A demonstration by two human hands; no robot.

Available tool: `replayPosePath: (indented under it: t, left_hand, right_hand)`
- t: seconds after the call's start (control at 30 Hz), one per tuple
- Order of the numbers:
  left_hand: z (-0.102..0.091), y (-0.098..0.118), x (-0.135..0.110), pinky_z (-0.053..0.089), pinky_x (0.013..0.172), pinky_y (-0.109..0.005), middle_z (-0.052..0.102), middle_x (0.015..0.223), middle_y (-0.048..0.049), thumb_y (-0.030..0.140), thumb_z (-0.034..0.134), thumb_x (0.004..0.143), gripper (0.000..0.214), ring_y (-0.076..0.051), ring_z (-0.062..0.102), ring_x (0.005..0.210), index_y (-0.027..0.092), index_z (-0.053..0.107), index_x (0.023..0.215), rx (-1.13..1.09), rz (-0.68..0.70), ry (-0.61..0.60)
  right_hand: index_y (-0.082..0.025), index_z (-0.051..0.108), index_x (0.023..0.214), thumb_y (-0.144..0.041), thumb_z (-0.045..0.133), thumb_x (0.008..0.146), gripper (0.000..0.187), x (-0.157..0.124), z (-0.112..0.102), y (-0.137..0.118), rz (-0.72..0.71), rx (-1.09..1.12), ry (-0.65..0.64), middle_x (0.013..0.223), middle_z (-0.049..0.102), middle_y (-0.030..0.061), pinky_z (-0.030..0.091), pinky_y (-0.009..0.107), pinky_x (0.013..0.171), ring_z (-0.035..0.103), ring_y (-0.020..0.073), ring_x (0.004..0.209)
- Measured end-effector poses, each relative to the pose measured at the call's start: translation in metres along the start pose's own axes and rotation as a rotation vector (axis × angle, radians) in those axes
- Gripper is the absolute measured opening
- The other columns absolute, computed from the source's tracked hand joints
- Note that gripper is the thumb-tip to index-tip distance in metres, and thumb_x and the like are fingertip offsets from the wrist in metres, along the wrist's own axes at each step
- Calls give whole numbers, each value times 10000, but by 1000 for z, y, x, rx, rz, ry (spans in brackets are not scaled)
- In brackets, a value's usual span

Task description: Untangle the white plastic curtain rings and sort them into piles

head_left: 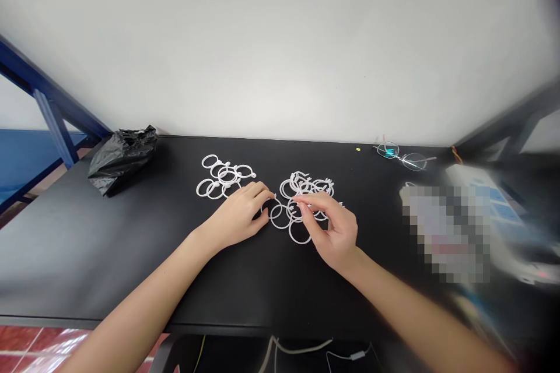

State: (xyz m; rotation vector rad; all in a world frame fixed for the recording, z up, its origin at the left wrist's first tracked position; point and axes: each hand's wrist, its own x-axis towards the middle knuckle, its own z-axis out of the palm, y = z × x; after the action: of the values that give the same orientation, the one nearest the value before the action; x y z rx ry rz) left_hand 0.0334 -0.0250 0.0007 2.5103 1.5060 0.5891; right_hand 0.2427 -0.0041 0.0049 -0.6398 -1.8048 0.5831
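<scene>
White plastic curtain rings with small eyelets lie in two groups on the black table [236,280]. My left hand [242,210] is between the groups, its thumb and index finger curled around one white ring [262,205] and touching it. The left group of rings [227,175] lies just behind that hand, partly covered by it. My right hand [330,224] is over the right pile of rings [300,233], thumb and index finger pinched together on a ring in the pile. Its fingers hide part of the pile.
A crumpled black plastic bag [125,157] sits at the back left. Eyeglasses [413,161] lie at the back right. Nearer on the right are a blurred-out item [441,233] and a white power strip [485,198]. Cables [301,351] hang below the front edge.
</scene>
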Motion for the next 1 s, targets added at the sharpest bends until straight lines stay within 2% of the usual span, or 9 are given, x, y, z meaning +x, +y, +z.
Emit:
replayPosePath:
  t: [0.3,0.53,0.7,0.83,0.93,1.0]
  left_hand:
    - [4,-5,-1,573,812,-399,638,1087,-117,169,488,941,252,-237,648,948,137,602,1163,42,-12,62]
    - [3,-7,-1,578,726,-306,691,1030,-81,99,451,946,230,-188,691,873,165,637,1064,67,-26,290]
    - [1,-2,-1,568,757,-297,714,981,-64,50,439,932,234,-172,677,873,177,622,1003,55,95,419]
    - [1,3,0,560,741,-294,714,954,-60,26,450,912,226,-169,654,866,179,605,973,24,206,400]
    - [1,7,-1,556,727,-286,708,940,-60,20,450,906,221,-166,647,865,182,597,935,-15,249,390]
    - [1,9,-1,556,721,-282,704,932,-58,25,451,908,214,-160,647,857,186,592,911,-69,254,380]
  right_hand:
    - [-220,689,1023,-52,569,877,253,0,0,1,-23,9,4,926,751,58,586,327,661,704,177,788]
    - [-229,696,1015,-79,563,885,239,0,0,2,-25,-5,13,918,756,51,597,333,669,711,182,774]
    - [-237,700,1042,-75,578,876,261,-2,1,4,-12,1,2,928,750,50,598,308,622,700,176,770]
    - [-239,669,1184,-71,601,869,363,-4,3,9,-50,-24,-82,1071,728,76,618,272,593,711,175,841]
    - [-243,663,1207,-72,610,873,379,-3,3,12,-152,-75,-161,1153,713,93,648,309,720,708,203,985]
    - [-235,688,1150,-73,610,881,324,-2,3,14,-182,-78,-184,1098,731,92,646,333,771,713,195,955]
